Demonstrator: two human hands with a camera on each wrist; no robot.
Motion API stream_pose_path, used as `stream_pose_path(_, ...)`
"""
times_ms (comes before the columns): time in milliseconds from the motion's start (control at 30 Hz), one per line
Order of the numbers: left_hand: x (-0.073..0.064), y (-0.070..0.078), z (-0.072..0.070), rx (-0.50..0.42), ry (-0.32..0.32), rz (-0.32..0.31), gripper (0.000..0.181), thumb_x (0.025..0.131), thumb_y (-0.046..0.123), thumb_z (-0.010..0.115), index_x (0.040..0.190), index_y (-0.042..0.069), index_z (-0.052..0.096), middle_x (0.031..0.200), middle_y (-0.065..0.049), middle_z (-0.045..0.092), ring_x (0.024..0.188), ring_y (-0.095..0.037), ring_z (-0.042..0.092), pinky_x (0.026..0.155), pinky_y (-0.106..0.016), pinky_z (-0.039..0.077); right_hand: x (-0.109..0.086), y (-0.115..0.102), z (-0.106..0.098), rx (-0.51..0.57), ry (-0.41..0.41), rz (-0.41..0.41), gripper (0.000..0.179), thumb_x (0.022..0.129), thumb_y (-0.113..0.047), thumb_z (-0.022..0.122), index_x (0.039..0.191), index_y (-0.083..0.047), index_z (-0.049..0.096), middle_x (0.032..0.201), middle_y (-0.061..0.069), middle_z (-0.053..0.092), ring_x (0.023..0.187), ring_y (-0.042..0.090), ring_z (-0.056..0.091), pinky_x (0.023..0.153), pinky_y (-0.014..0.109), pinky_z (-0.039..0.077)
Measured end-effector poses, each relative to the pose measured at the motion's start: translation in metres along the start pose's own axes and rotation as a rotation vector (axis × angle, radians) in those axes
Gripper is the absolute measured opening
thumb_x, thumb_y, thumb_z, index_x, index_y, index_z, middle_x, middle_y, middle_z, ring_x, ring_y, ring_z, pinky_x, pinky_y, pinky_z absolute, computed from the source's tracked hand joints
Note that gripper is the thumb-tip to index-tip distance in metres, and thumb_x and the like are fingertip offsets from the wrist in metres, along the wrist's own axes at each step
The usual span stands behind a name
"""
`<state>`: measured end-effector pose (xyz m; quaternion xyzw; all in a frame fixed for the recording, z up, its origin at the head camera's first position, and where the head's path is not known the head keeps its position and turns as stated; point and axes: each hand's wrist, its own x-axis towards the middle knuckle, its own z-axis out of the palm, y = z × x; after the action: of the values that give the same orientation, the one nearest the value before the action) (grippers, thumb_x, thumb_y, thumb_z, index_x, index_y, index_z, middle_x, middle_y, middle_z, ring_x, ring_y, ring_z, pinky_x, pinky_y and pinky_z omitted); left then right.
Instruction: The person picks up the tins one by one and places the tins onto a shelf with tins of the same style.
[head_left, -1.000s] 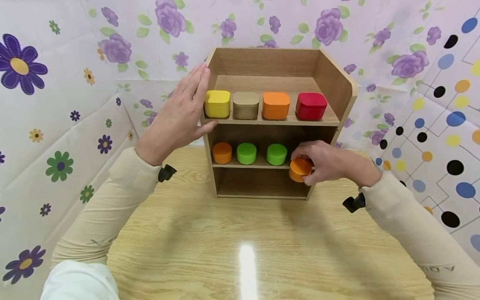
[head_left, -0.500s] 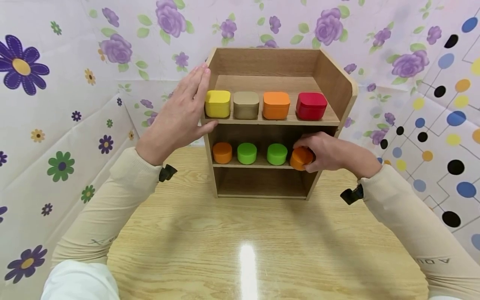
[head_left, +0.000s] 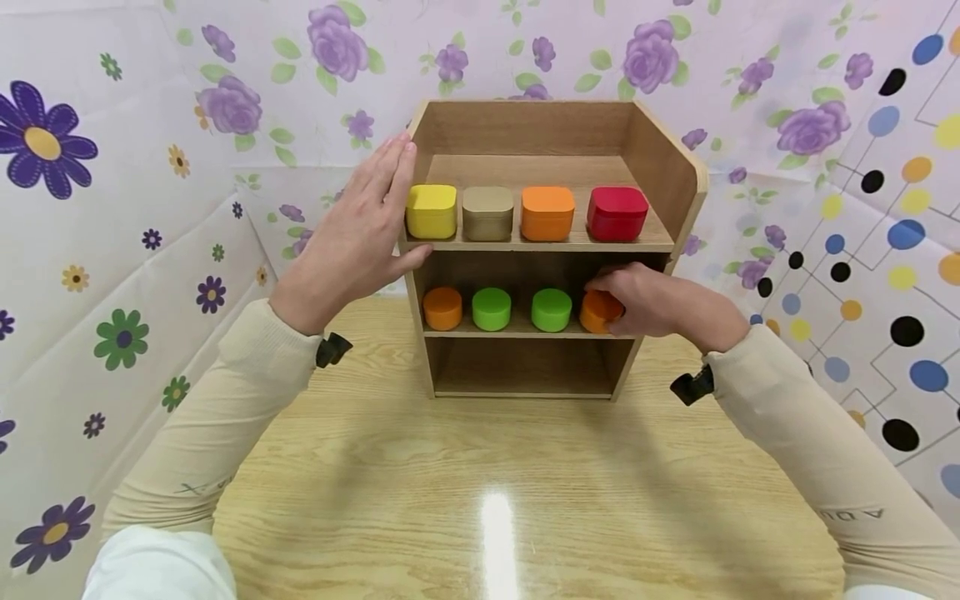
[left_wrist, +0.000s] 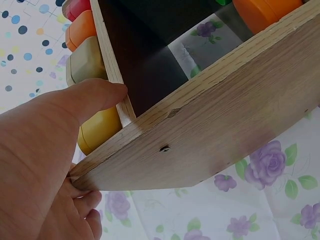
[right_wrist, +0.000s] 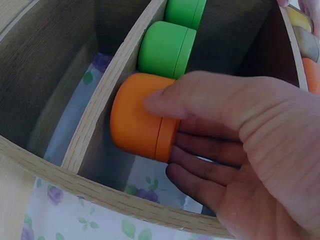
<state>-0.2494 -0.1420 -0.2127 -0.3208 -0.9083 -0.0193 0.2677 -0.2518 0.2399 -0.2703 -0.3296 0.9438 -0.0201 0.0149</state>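
Observation:
A small wooden shelf unit (head_left: pixel 525 367) stands on the table, with rows of lidded boxes. My right hand (head_left: pixel 648 304) holds a round orange container (head_left: pixel 600 312) at the right end of the middle shelf, thumb on one side and fingers on the other. In the right wrist view the orange container (right_wrist: pixel 137 117) sits on the board, beside a green one (right_wrist: pixel 165 50). My left hand (head_left: pixel 352 237) steadies the unit's left side panel; in the left wrist view its thumb lies over the front edge and its fingers are on the panel's outer side (left_wrist: pixel 200 145).
Two round green containers (head_left: pixel 491 309) and another orange one (head_left: pixel 442 309) share the middle shelf. Above stand yellow (head_left: pixel 431 212), khaki (head_left: pixel 487 214), orange (head_left: pixel 547 214) and red (head_left: pixel 617 214) boxes. Patterned cloth walls (head_left: pixel 135 250) surround the table (head_left: pixel 405 483).
My right hand has moved the orange container up and inward, from in front of the middle shelf's edge onto that shelf. The left hand stays on the side panel.

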Motion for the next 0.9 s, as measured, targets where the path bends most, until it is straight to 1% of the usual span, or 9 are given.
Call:
stream_pose_path(100, 0.0, -0.001, 0.0, 0.001, 0.003, 0.002, 0.111, 0.093, 0.034, 0.08, 0.166, -0.008, 0.007, 0.176, -0.026, 0.009, 0.166, -0.039, 0.012, 0.139, -0.044, 0.007, 0.002, -0.001, 0.0, -0.023, -0.009, 0.009, 0.046, 0.082, -0.003, 0.077, 0.126, 0.006, 0.068, 0.11, 0.017, 0.071, 0.09, 0.028, 0.062, 0.088, 0.047, 0.06)
stream_pose_path(233, -0.001, -0.001, 0.0, 0.002, 0.005, 0.001, 0.111, 0.093, 0.034, 0.08, 0.166, -0.009, 0.007, 0.176, -0.026, 0.009, 0.166, -0.039, 0.012, 0.139, -0.044, 0.008, 0.006, -0.003, 0.0, -0.044, -0.033, 0.029, 0.047, 0.084, -0.003, 0.075, 0.129, 0.007, 0.066, 0.112, 0.017, 0.07, 0.091, 0.029, 0.061, 0.09, 0.047, 0.06)
stream_pose_path(300, -0.001, -0.001, 0.0, 0.004, 0.003, 0.0, 0.111, 0.093, 0.034, 0.08, 0.166, -0.008, 0.007, 0.177, -0.026, 0.008, 0.166, -0.039, 0.012, 0.139, -0.044, 0.007, 0.007, -0.004, 0.001, -0.049, -0.036, 0.032, 0.045, 0.085, -0.003, 0.075, 0.128, 0.006, 0.066, 0.11, 0.016, 0.07, 0.089, 0.028, 0.061, 0.09, 0.047, 0.06)
stream_pose_path(400, 0.0, -0.001, -0.001, 0.008, 0.002, -0.002, 0.111, 0.093, 0.034, 0.08, 0.166, -0.008, 0.006, 0.177, -0.026, 0.008, 0.166, -0.039, 0.011, 0.139, -0.044, 0.007, 0.007, -0.004, 0.001, -0.061, -0.036, 0.033, 0.038, 0.086, -0.003, 0.075, 0.122, 0.004, 0.067, 0.101, 0.012, 0.068, 0.084, 0.026, 0.06, 0.087, 0.045, 0.06)
stream_pose_path(500, 0.0, -0.001, 0.0, 0.009, 0.007, -0.002, 0.111, 0.093, 0.034, 0.08, 0.166, -0.008, 0.006, 0.177, -0.025, 0.008, 0.166, -0.038, 0.012, 0.139, -0.044, 0.008, 0.008, -0.004, 0.0, -0.072, -0.038, 0.03, 0.031, 0.086, -0.002, 0.075, 0.116, 0.002, 0.067, 0.091, 0.008, 0.062, 0.078, 0.025, 0.057, 0.08, 0.042, 0.058)
stream_pose_path(667, 0.002, -0.002, 0.0, 0.008, 0.016, 0.001, 0.112, 0.093, 0.034, 0.08, 0.166, -0.008, 0.007, 0.177, -0.025, 0.009, 0.166, -0.038, 0.012, 0.138, -0.044, 0.008, 0.009, -0.003, 0.0, -0.082, -0.051, 0.031, 0.028, 0.086, -0.002, 0.073, 0.113, 0.001, 0.066, 0.087, 0.007, 0.059, 0.076, 0.024, 0.055, 0.075, 0.04, 0.055)
stream_pose_path(767, 0.003, -0.001, 0.001, 0.012, 0.019, 0.006, 0.112, 0.093, 0.034, 0.08, 0.166, -0.008, 0.007, 0.176, -0.026, 0.01, 0.166, -0.038, 0.012, 0.138, -0.044, 0.008, 0.007, -0.001, 0.0, -0.08, -0.035, 0.027, 0.033, 0.086, -0.003, 0.075, 0.117, 0.002, 0.066, 0.091, 0.009, 0.061, 0.078, 0.025, 0.057, 0.078, 0.041, 0.057)
stream_pose_path(800, 0.003, -0.001, 0.001, 0.013, 0.021, 0.007, 0.112, 0.093, 0.034, 0.08, 0.166, -0.008, 0.007, 0.176, -0.026, 0.01, 0.166, -0.039, 0.012, 0.138, -0.044, 0.009, 0.005, -0.001, -0.001, -0.076, -0.025, 0.023, 0.036, 0.086, -0.004, 0.076, 0.12, 0.004, 0.065, 0.095, 0.011, 0.063, 0.08, 0.025, 0.059, 0.08, 0.042, 0.059)
stream_pose_path(900, 0.003, -0.001, 0.001, 0.015, 0.024, 0.007, 0.112, 0.092, 0.034, 0.081, 0.166, -0.008, 0.008, 0.176, -0.026, 0.01, 0.166, -0.039, 0.012, 0.138, -0.044, 0.009, -0.002, -0.003, -0.001, -0.051, 0.025, 0.008, 0.049, 0.088, -0.006, 0.079, 0.131, 0.008, 0.063, 0.114, 0.019, 0.069, 0.094, 0.031, 0.066, 0.092, 0.049, 0.062)
